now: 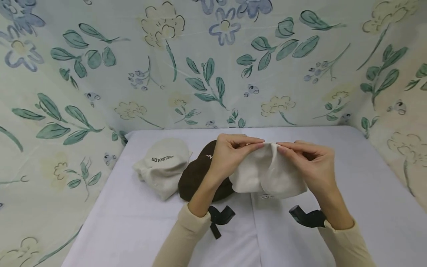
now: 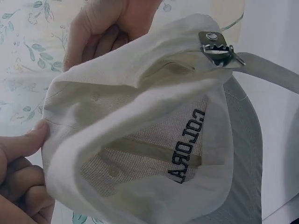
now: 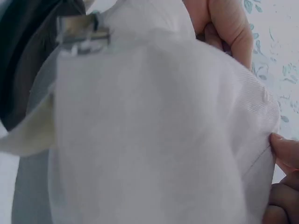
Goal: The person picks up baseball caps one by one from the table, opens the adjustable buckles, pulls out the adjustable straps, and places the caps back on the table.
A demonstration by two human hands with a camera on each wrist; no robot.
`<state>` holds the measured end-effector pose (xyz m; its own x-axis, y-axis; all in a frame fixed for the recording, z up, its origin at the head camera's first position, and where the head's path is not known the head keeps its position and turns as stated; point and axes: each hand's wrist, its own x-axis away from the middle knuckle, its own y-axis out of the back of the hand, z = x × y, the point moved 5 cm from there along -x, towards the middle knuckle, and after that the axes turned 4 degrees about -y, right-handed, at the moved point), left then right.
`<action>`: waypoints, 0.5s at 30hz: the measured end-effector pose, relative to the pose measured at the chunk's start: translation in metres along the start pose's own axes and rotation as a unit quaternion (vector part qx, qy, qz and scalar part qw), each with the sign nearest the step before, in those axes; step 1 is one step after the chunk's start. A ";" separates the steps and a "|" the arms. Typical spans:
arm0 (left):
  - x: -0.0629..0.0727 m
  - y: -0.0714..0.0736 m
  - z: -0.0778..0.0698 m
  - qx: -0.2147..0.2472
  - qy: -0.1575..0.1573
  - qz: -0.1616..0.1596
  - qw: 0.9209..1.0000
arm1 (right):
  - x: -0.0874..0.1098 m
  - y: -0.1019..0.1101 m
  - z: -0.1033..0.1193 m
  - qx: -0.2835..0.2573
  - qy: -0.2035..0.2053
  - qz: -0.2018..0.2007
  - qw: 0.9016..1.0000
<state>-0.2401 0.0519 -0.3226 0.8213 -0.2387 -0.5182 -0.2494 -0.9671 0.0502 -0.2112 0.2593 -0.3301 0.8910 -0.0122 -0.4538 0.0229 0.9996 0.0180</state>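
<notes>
Both hands hold an off-white baseball cap [image 1: 283, 178] above the table, right of centre in the head view. My left hand [image 1: 230, 152] pinches the cap's fabric between thumb and fingers at the upper edge. Close beside it, my right hand [image 1: 311, 157] pinches the same edge, with a fold running down between them. In the left wrist view the cap's inside faces the camera, with dark stitched letters [image 2: 187, 144] showing there. A metal buckle [image 2: 217, 51] sits on its back strap, and a grey-looking brim [image 2: 245, 154] lies behind.
On the white-covered table [image 1: 133, 230], a dark brown cap [image 1: 193, 181] lies partly behind the left forearm. Left of it rests a light cap [image 1: 166, 152] lettered COLORADO. Floral fabric [image 1: 213, 74] hangs behind the table. Black wrist mounts [image 1: 308, 218] are on both wrists.
</notes>
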 end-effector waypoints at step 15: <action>-0.059 -0.033 0.043 -0.065 0.042 0.002 0.997 | -0.032 0.038 -0.036 0.066 -0.047 -0.078 0.994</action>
<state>-0.3024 0.1019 -0.3304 0.8617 -0.2429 -0.4456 -0.1878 -0.9683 0.1648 -0.2554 0.2984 -0.3472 0.9104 -0.1754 -0.3747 0.2174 0.9734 0.0727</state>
